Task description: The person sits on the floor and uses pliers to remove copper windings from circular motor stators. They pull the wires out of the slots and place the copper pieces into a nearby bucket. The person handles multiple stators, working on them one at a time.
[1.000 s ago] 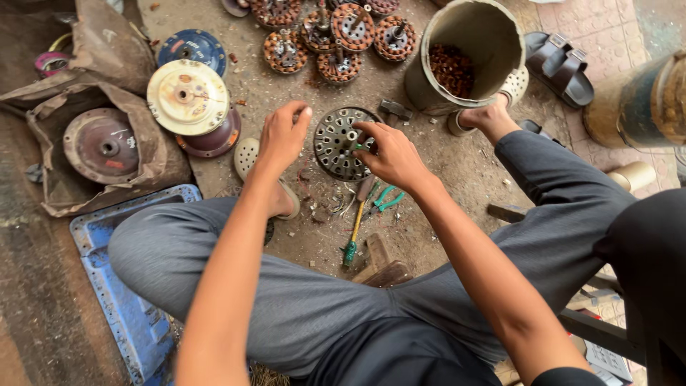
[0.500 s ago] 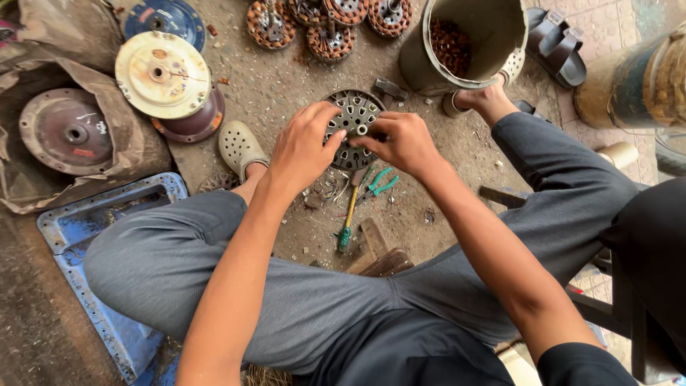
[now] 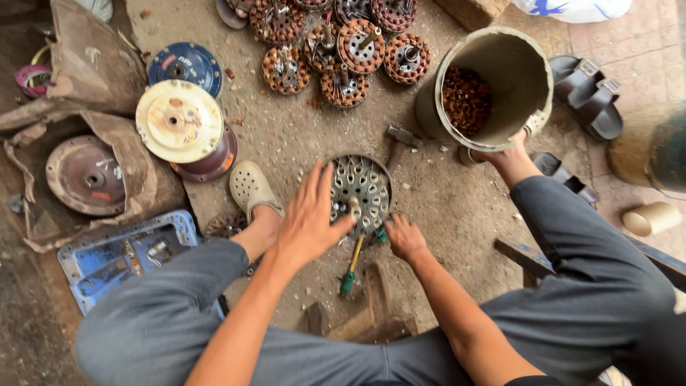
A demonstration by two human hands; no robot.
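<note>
Presently, left hand (image 3: 311, 221): fingers spread, pressing flat on stripped stator core (image 3: 361, 193).
Right hand (image 3: 404, 238): fingers curled at core's lower edge; grip unclear.
Advice: steady the core firmly.

One head-worn view looks steeply down, fairly near, over the person's knees at the dirt floor (image 3: 443, 193).

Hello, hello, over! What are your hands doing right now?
Left hand spread flat on the round slotted metal core. Right hand closed at its lower edge, grip unclear. Screwdriver and hammer lying close by on the ground.
</note>
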